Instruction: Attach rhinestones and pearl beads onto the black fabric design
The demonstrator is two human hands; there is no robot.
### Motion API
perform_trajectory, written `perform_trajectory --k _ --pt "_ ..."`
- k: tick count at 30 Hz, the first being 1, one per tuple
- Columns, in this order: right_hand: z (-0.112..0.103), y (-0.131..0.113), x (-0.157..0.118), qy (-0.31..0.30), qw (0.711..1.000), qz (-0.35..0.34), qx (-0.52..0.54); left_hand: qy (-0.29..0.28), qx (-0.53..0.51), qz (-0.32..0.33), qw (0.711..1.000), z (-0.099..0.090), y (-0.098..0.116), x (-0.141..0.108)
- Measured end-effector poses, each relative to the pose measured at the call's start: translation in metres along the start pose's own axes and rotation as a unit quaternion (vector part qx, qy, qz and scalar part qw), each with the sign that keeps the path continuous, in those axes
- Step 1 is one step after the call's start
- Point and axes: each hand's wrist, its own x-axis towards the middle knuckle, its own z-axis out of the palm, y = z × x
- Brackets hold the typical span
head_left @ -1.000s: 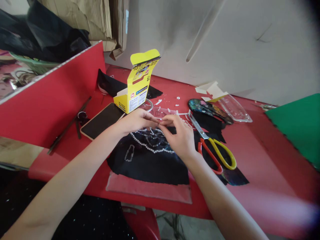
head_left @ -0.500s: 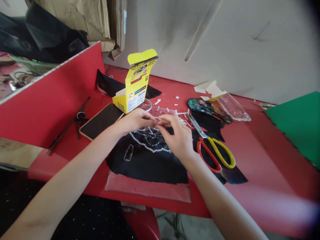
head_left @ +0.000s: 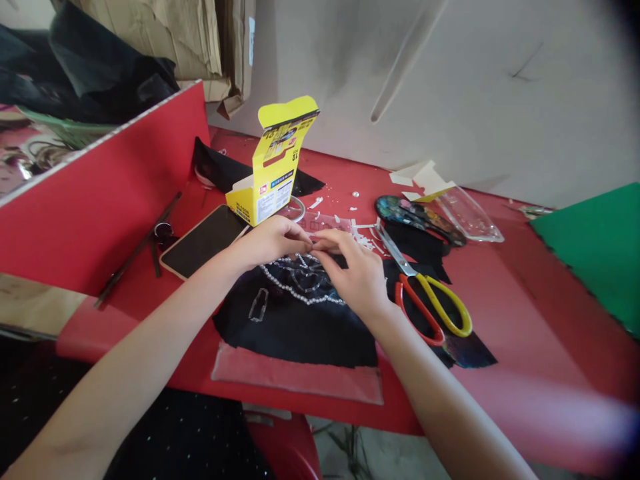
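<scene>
My left hand (head_left: 274,240) and my right hand (head_left: 356,269) meet fingertip to fingertip over a piece of black fabric (head_left: 295,337). Both are pinched closed; whatever lies between the fingertips is too small to make out. Just below them, a string of silvery beads (head_left: 300,297) curves across the fabric, with clear, shiny pieces inside the curve. A small bottle-shaped outline piece (head_left: 258,305) rests on the cloth to the left. Under the fabric, a clear sheet (head_left: 295,377) shows at the front.
Scissors (head_left: 420,293) with red and yellow handles lie right of my right hand. An open yellow box (head_left: 274,173) stands behind my left hand, beside a dark phone (head_left: 204,241). A paint-stained palette (head_left: 417,219) and clear plastic tray (head_left: 470,215) lie farther back. A red panel (head_left: 110,193) rises at left.
Both hands keep nearly the same place and pinched pose, with only slight shifts at the fingertips. The whole view has moved very slightly; the objects on the table lie as before.
</scene>
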Motion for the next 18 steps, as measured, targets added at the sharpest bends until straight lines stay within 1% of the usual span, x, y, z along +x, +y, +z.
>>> perform_trajectory --k 4,8,11,13,14,15,17,18 --pt "0.001 0.000 0.000 0.000 1.000 -0.020 -0.019 0.009 -0.014 -0.011 1.000 0.000 0.001 0.001" --pt "0.000 -0.001 0.002 0.016 0.997 -0.044 -0.053 -0.005 -0.056 -0.053 0.997 -0.004 0.006 -0.001" --pt "-0.002 -0.002 0.004 0.001 0.999 -0.011 -0.032 -0.022 -0.036 -0.069 0.997 -0.007 0.010 -0.003" --pt "-0.002 -0.002 0.006 -0.019 0.999 0.027 0.018 -0.023 0.027 -0.046 0.998 -0.008 0.010 -0.004" --pt "-0.001 -0.001 0.006 -0.031 0.997 0.043 0.048 -0.006 0.077 -0.025 0.997 -0.009 0.009 -0.004" --pt "-0.001 -0.001 0.006 -0.045 0.994 0.057 0.080 0.025 0.136 -0.002 0.990 -0.010 0.007 -0.004" --pt "0.002 0.001 0.006 -0.076 0.986 0.078 0.129 0.101 0.242 0.029 0.965 -0.012 0.003 -0.003" --pt "0.003 0.002 0.006 -0.091 0.982 0.085 0.142 0.127 0.273 0.034 0.953 -0.013 0.002 -0.003"
